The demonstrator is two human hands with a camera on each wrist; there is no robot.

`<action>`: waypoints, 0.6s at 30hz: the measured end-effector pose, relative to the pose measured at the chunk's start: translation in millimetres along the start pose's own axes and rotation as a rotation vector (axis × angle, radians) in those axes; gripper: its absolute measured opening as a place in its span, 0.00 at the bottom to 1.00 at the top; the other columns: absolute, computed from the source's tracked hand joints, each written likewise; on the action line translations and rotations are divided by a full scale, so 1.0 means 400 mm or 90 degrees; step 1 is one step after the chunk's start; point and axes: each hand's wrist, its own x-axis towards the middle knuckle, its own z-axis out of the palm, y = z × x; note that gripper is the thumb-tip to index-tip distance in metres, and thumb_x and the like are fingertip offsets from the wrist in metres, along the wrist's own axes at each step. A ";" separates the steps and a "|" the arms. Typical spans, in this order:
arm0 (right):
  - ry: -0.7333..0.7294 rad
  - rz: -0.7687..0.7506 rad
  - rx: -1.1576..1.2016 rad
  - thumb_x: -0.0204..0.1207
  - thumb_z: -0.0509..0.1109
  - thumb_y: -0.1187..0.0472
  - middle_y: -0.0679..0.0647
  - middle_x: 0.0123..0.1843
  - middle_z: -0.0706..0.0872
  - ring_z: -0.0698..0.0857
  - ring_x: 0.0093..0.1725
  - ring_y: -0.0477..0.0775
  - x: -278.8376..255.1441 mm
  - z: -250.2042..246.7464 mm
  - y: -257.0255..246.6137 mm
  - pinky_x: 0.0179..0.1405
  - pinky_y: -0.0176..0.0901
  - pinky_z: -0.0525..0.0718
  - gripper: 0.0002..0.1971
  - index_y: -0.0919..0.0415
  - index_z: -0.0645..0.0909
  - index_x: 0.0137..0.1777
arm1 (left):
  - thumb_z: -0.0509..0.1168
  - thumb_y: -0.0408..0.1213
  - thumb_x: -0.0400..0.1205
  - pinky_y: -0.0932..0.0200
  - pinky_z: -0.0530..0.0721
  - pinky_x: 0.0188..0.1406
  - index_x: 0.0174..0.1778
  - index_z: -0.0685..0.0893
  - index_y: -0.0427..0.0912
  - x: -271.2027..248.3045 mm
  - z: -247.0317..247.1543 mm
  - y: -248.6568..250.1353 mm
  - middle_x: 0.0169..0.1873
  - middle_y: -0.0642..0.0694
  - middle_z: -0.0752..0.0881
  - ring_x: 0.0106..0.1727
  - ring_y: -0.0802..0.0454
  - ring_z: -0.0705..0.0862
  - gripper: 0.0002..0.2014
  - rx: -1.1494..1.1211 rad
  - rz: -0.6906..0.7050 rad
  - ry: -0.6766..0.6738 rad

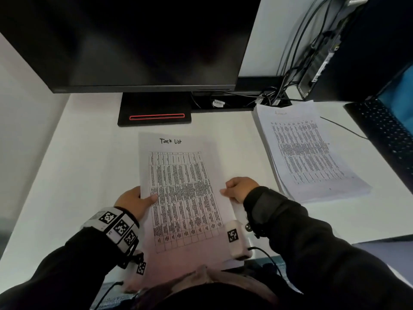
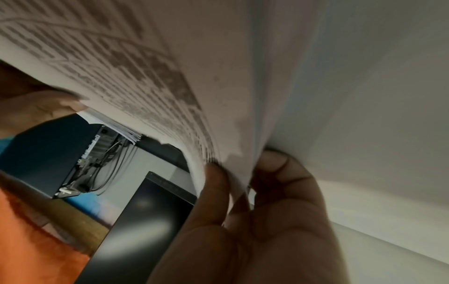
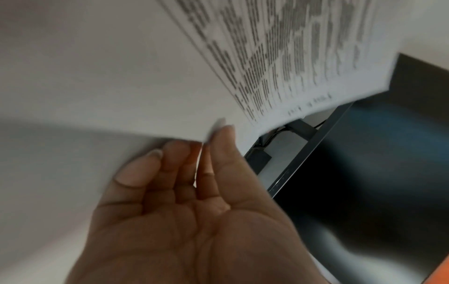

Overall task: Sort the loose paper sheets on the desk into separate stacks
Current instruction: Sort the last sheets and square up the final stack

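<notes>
A printed table sheet headed "Task List" (image 1: pixel 178 186) is held above the white desk (image 1: pixel 89 164), in front of me. My left hand (image 1: pixel 143 198) pinches its left edge, thumb on top and fingers underneath. My right hand (image 1: pixel 232 189) pinches the right edge the same way. In the left wrist view my left hand (image 2: pixel 243 169) has its thumb and fingers closed on the paper's edge (image 2: pixel 170 76). The right wrist view shows my right hand (image 3: pixel 194 142) with fingers under the sheet (image 3: pixel 291 57). A thick stack of similar printed sheets (image 1: pixel 308 153) lies on the desk to the right.
A dark monitor (image 1: pixel 134 41) on a black stand (image 1: pixel 154 110) fills the back of the desk. Cables (image 1: pixel 268 97) and a computer tower (image 1: pixel 324 63) sit at the back right. A black keyboard (image 1: pixel 384 135) lies beside the stack.
</notes>
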 end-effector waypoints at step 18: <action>0.143 -0.137 0.003 0.82 0.61 0.63 0.54 0.62 0.84 0.78 0.51 0.48 -0.007 -0.293 0.057 0.46 0.33 0.75 0.15 0.59 0.76 0.68 | 0.60 0.47 0.83 0.43 0.76 0.65 0.67 0.71 0.38 0.011 0.142 0.309 0.62 0.30 0.81 0.60 0.38 0.80 0.21 -0.190 0.098 0.050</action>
